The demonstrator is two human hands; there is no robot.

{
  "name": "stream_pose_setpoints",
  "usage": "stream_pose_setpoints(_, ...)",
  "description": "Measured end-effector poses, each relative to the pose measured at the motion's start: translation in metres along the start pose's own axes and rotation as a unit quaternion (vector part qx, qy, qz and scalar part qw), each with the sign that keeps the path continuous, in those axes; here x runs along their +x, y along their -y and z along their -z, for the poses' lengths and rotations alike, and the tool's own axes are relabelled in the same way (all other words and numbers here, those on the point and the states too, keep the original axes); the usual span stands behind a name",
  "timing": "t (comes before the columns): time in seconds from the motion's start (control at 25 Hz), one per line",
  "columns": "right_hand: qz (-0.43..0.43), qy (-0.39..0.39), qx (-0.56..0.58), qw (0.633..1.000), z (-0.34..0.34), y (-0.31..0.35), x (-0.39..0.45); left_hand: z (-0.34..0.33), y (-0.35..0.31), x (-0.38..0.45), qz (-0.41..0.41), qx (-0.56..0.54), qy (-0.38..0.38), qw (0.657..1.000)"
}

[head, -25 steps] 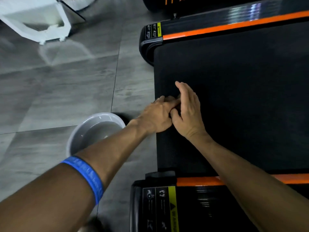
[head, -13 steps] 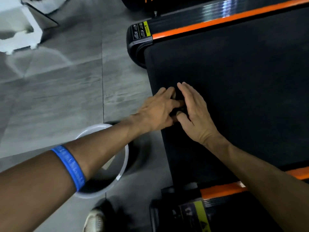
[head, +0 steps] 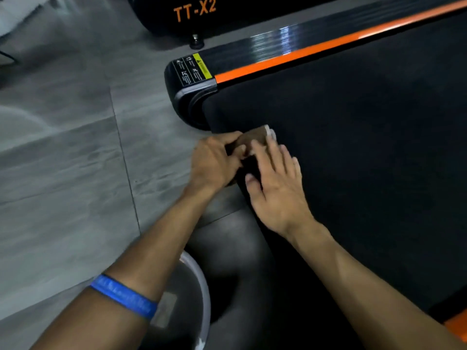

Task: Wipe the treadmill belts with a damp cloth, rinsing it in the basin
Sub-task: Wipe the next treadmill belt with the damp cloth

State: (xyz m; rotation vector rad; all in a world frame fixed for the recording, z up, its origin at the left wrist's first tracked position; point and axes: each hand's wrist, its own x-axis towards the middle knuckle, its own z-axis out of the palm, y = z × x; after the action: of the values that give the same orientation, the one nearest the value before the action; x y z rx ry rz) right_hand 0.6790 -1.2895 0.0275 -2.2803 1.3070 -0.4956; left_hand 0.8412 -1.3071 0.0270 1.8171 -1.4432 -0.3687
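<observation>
Underfoot, grey floor (head: 63, 160) lies left of the belt (head: 353, 147), whose far edge carries an orange rail (head: 303, 55). Near the belt's lower left corner a white basin (head: 204, 294) shows partly behind the left forearm, which wears a blue band (head: 123, 296). At the belt's left end the left hand (head: 214, 165) pinches a brown cloth (head: 252, 142), while the right hand (head: 275, 188) lies flat, fingers spread, pressing the cloth onto the belt.

Matt black belt (head: 353, 147), glossy ribbed side rail (head: 273, 46).
</observation>
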Motion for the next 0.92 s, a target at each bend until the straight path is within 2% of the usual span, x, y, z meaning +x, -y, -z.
stream_pose_setpoints(0.08,-0.045,-0.016,-0.014,0.999,-0.009,0.005,0.011,0.007,0.019,0.023,0.003,0.005,-0.033,0.999)
stream_pose_setpoints(0.16,-0.028,0.007,-0.083,0.996,-0.011,0.004,0.010,0.009,0.043,0.057,0.059,-0.018,-0.082,0.995)
stream_pose_setpoints(0.32,-0.042,0.038,-0.094,0.994,-0.010,0.007,0.010,0.003,0.064,0.111,0.155,-0.051,-0.149,0.975)
stream_pose_setpoints(0.48,-0.033,0.040,-0.119,0.992,-0.011,0.004,0.013,0.003,0.066,0.090,0.108,-0.041,-0.063,0.991)
stream_pose_setpoints(0.6,-0.027,0.029,-0.094,0.995,-0.012,0.004,0.012,0.001,0.052,0.028,0.106,-0.132,-0.016,0.985)
stream_pose_setpoints(0.76,-0.024,0.020,-0.080,0.996,-0.011,0.002,0.011,-0.016,0.039,-0.024,0.086,-0.137,-0.067,0.985)
stream_pose_setpoints(0.92,-0.026,0.021,-0.081,0.996,-0.012,0.003,0.013,-0.025,0.077,0.045,0.128,-0.148,-0.144,0.970)
